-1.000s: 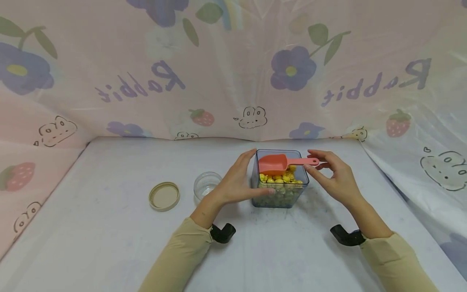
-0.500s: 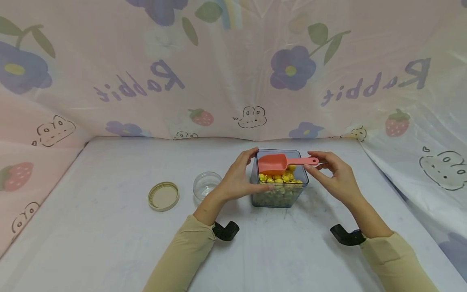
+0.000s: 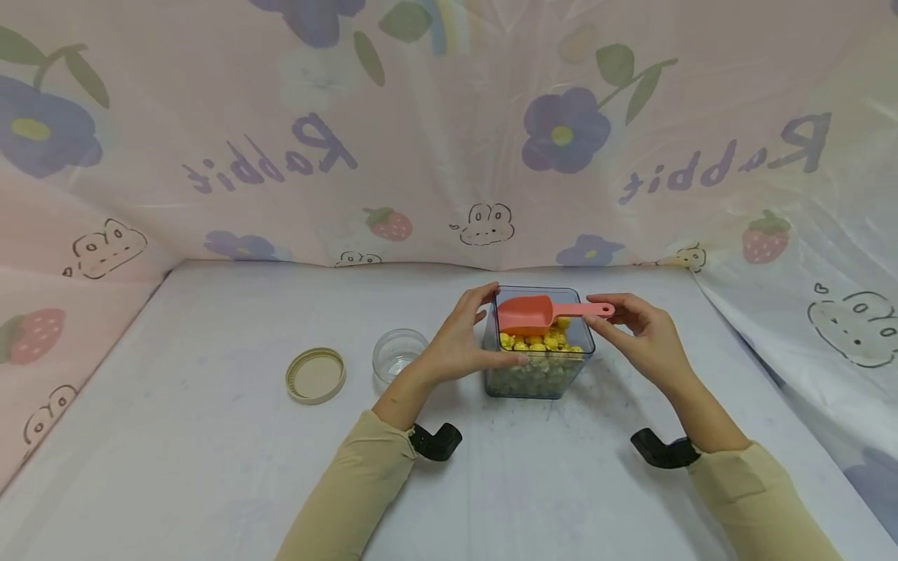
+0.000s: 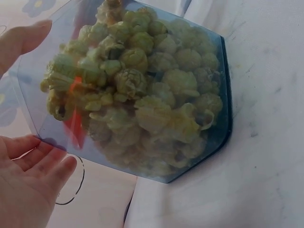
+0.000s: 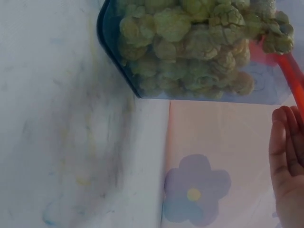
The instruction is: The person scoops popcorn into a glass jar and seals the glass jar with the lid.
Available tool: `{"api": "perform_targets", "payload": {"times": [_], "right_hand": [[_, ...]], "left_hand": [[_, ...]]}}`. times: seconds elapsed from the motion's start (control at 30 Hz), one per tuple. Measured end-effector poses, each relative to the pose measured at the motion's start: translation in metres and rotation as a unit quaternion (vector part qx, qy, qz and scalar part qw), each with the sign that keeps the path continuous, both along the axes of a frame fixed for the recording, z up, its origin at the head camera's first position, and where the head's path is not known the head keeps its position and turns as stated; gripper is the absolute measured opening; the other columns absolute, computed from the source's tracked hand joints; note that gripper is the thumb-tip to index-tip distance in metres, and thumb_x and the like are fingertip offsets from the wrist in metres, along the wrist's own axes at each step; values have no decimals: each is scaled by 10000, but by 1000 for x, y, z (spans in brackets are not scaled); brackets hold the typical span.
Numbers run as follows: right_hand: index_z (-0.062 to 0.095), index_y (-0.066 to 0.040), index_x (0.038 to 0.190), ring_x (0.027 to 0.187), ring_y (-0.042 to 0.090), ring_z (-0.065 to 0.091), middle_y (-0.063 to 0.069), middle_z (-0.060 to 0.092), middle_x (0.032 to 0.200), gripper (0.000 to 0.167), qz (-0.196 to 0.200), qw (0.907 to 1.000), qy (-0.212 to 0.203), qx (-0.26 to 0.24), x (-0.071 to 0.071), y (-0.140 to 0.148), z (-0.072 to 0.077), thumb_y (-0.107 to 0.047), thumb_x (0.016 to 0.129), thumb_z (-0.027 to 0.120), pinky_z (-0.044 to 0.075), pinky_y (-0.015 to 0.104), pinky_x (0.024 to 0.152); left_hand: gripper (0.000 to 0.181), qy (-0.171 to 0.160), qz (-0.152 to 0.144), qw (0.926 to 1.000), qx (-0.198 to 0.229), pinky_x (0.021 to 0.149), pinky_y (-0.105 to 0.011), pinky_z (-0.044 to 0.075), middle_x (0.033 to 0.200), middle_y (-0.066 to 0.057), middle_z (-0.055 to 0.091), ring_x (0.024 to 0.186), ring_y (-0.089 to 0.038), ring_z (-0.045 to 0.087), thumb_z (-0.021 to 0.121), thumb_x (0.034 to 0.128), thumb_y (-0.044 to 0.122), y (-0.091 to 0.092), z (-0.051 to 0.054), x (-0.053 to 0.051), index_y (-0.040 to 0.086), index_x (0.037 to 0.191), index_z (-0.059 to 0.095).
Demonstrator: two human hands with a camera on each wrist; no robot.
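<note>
A clear, bluish square container [image 3: 522, 382] of yellow popcorn [image 3: 536, 344] stands on the white table. My left hand [image 3: 452, 347] grips its left side, thumb across the near wall and fingertips at the far left corner. The popcorn [image 4: 137, 85] shows through the wall in the left wrist view. On top of it lies a coral-red scoop [image 3: 526, 315], its handle [image 3: 578, 309] reaching over the right rim. My right hand [image 3: 648, 339] pinches that handle near its end, thumb in front and fingers behind. In the right wrist view the fingers [image 5: 280, 142] are beside the red handle.
Left of the container is a small clear round jar [image 3: 396, 354], partly behind my left forearm. Farther left lies a round beige lid [image 3: 316, 376]. A printed rabbit-and-flower cloth [image 3: 435, 140] hangs behind the table.
My right fingers have come slightly left and closed in on the scoop handle. The left hand has shifted a little up the container's side. Container and scoop stay put.
</note>
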State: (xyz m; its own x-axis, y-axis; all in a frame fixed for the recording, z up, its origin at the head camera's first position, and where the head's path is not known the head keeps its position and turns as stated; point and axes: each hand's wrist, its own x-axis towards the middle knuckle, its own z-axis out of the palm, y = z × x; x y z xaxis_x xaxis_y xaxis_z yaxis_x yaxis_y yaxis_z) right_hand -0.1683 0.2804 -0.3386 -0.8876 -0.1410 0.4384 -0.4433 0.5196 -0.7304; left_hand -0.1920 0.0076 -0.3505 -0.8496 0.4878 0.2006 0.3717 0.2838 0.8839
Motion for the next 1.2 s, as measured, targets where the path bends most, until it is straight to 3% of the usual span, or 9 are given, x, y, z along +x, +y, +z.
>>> {"api": "perform_targets", "payload": {"times": [0.33, 0.53, 0.8, 1.0, 1.2], "right_hand": [[643, 2, 1172, 820, 20, 617, -126, 646, 962, 283, 117, 9921, -940, -825, -2, 3, 1, -74, 900, 660, 523, 109, 728], [667, -36, 1119, 769, 38, 630, -95, 667, 906, 214, 370, 9839, -1147, -1322, -3, 3, 2, -57, 907, 645, 536, 132, 714], [672, -57, 1116, 757, 36, 627, -103, 662, 908, 210, 338, 9849, -1177, -1225, -1, 0, 6, -55, 908, 643, 536, 131, 707], [650, -15, 1139, 741, 54, 597, -110, 606, 889, 242, 241, 9926, -1077, -510, 0, 1, 12, -79, 906, 653, 526, 140, 669], [628, 45, 1156, 759, 44, 629, -126, 659, 928, 287, 465, 9930, -1082, -106, 0, 3, 18, -66, 894, 666, 527, 151, 663]], "left_hand": [[1015, -82, -41, 10000, 7, 1140, -337, 326, 1502, -74, 305, 1392, -165, 317, 851, 720, 246, 0, -3, -2, 101, 1510, 230], [1023, -119, -75, 9999, 83, 1135, -333, 334, 1508, -65, 302, 1392, -152, 312, 855, 714, 246, 1, -5, -3, 106, 1511, 229], [1017, -196, -71, 9997, 87, 1127, -356, 347, 1511, -67, 299, 1390, -165, 313, 848, 721, 254, 1, -4, -3, 96, 1511, 227], [1018, -199, -60, 9997, 90, 1126, -372, 349, 1513, -80, 298, 1391, -166, 308, 851, 717, 250, 0, -3, -3, 110, 1510, 229], [1021, -212, -78, 9997, 111, 1127, -395, 348, 1515, -92, 292, 1391, -171, 307, 853, 715, 256, 0, -5, -3, 117, 1509, 228]]}}
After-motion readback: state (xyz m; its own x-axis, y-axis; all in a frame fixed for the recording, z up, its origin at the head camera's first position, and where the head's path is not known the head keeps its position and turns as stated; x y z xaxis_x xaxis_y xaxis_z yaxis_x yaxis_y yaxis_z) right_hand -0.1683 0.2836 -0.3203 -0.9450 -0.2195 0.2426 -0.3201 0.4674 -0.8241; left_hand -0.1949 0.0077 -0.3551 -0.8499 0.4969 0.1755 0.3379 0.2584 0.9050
